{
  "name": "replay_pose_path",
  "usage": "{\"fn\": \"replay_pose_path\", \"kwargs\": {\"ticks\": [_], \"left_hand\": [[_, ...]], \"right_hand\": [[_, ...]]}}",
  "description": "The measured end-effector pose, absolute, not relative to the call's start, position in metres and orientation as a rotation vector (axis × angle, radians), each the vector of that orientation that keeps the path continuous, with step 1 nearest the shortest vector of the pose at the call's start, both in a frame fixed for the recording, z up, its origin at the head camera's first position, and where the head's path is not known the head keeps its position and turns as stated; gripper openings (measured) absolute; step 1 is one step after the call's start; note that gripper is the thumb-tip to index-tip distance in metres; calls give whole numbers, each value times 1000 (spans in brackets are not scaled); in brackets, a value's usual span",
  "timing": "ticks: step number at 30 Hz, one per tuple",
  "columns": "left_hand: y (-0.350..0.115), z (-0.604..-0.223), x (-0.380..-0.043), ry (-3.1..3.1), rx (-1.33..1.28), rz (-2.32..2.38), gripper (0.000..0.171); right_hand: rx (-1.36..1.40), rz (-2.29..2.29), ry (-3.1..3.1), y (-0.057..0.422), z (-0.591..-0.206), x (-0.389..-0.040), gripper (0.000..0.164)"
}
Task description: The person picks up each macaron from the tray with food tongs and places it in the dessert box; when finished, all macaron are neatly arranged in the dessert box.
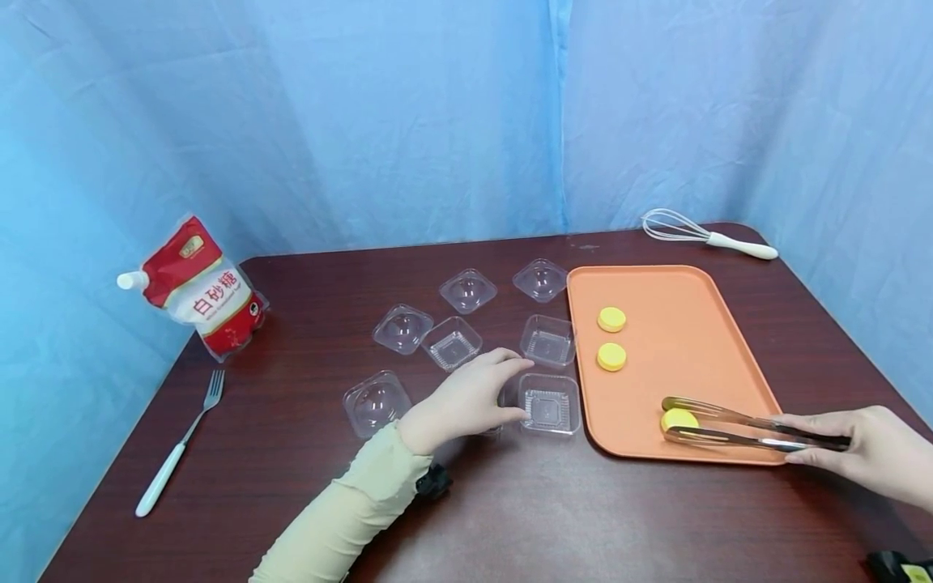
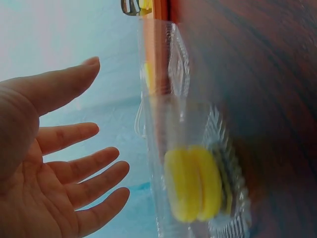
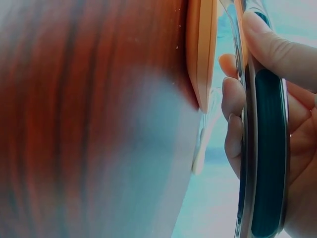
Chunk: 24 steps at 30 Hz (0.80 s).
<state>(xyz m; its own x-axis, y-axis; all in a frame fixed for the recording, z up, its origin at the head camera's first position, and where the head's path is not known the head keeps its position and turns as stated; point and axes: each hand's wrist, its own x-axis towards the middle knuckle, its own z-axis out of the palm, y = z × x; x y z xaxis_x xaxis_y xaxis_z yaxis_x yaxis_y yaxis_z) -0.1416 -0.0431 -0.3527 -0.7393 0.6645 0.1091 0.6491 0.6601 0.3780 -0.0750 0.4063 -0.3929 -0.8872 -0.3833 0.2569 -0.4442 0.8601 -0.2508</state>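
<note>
My left hand (image 1: 470,394) hovers with fingers apart over a clear plastic box, mostly hidden beneath it in the head view. The left wrist view shows that box with a yellow macaron (image 2: 193,183) inside and the palm (image 2: 29,208) apart from it. Just right of these fingers stands another clear box (image 1: 550,405). My right hand (image 1: 863,449) grips metal tongs (image 1: 758,421) by their dark handle (image 3: 270,153). At the tray's near end, the tong tips lie either side of a yellow macaron (image 1: 679,419). Two more macarons (image 1: 611,356) lie farther left on the orange tray (image 1: 678,324).
Behind the left hand are further clear boxes (image 1: 453,343) and domed lids (image 1: 468,290); one lid (image 1: 377,402) lies left of the wrist. A sugar pouch (image 1: 211,291) and a fork (image 1: 182,445) are at the left, a whisk (image 1: 707,235) at the back right.
</note>
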Motion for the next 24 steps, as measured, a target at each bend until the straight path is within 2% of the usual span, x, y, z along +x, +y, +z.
{"fn": "replay_pose_path", "kwargs": {"ticks": [24], "left_hand": [[-20,-354,-138,2761,1053,305,74]], "right_hand": [[597,476,-2863,401,-392,-76,42]]}}
